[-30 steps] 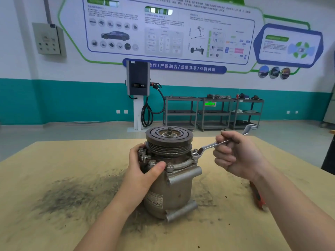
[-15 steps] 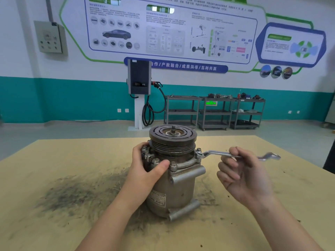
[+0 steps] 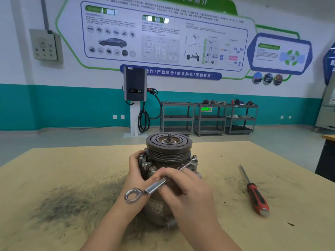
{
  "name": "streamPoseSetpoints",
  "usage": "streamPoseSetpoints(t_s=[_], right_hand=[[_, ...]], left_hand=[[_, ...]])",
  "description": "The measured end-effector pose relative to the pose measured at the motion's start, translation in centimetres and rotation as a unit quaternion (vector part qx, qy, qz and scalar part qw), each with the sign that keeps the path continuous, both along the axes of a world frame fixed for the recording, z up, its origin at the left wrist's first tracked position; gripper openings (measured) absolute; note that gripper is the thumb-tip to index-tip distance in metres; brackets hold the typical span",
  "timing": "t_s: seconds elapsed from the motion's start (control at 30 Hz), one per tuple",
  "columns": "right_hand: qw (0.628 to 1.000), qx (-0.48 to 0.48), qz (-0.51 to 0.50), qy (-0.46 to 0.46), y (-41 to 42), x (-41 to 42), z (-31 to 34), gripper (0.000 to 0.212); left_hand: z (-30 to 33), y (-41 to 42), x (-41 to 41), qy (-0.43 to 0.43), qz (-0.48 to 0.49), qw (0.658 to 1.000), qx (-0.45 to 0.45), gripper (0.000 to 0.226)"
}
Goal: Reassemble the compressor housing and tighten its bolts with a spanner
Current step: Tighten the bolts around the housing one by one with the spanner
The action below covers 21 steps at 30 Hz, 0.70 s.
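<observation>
My left hand (image 3: 137, 175) grips the grey metal compressor housing (image 3: 169, 171) at frame centre, steadying it; my right hand (image 3: 183, 185) clasps the silver spanner (image 3: 155, 185), seated on the right-side bolt (image 3: 194, 161), for leverage.

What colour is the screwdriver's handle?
Red and black, on the screwdriver in the head view.
</observation>
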State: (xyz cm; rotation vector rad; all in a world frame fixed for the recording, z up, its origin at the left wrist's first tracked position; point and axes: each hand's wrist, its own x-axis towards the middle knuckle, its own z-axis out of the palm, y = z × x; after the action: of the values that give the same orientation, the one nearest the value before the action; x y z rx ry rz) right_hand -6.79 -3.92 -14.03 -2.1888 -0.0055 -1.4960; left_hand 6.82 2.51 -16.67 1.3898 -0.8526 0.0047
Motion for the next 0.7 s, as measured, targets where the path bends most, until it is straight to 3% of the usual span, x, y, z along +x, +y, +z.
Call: streamPoseSetpoints(t_s=[0.07, 0.17, 0.2, 0.27, 0.37, 0.43, 0.53, 0.7], right_hand=[[1.000, -0.017, -0.025, 0.002, 0.1, 0.2, 0.6, 0.018], [0.997, -0.045, -0.032, -0.062, -1.3, -1.2, 1.5, 0.011], [0.995, -0.019, -0.027, -0.091, -1.9, -1.8, 1.7, 0.012], [0.982, 0.123, 0.013, -0.141, -3.0, -2.6, 2.1, 0.020], [0.907, 0.373, 0.059, -0.184, -4.9, -2.7, 2.5, 0.025], [0.849, 0.492, 0.094, -0.170, -6.4, -2.6, 2.7, 0.023], [0.787, 0.578, 0.161, -0.144, -8.2, -2.4, 3.0, 0.023], [0.724, 0.643, 0.243, -0.056, -10.9, -1.7, 3.3, 0.018]], left_hand=[[-0.2, 0.1, 0.2, 0.002, -0.003, 1.000, 0.001, 0.065], [-0.1, 0.4, 0.1, 0.014, -0.009, 1.000, 0.013, 0.068], [0.1, 0.5, 0.0, 0.013, -0.009, 1.000, 0.019, 0.066], [0.6, 0.7, -0.5, 0.014, -0.011, 0.999, 0.026, 0.057], [1.0, 1.0, -1.0, 0.020, -0.022, 0.999, 0.026, 0.048], [1.1, 1.1, -1.1, 0.019, -0.027, 0.999, 0.030, 0.049], [1.1, 1.2, -1.2, 0.017, -0.029, 0.999, 0.032, 0.047], [1.0, 1.0, -1.1, 0.020, -0.017, 0.999, 0.027, 0.049]])
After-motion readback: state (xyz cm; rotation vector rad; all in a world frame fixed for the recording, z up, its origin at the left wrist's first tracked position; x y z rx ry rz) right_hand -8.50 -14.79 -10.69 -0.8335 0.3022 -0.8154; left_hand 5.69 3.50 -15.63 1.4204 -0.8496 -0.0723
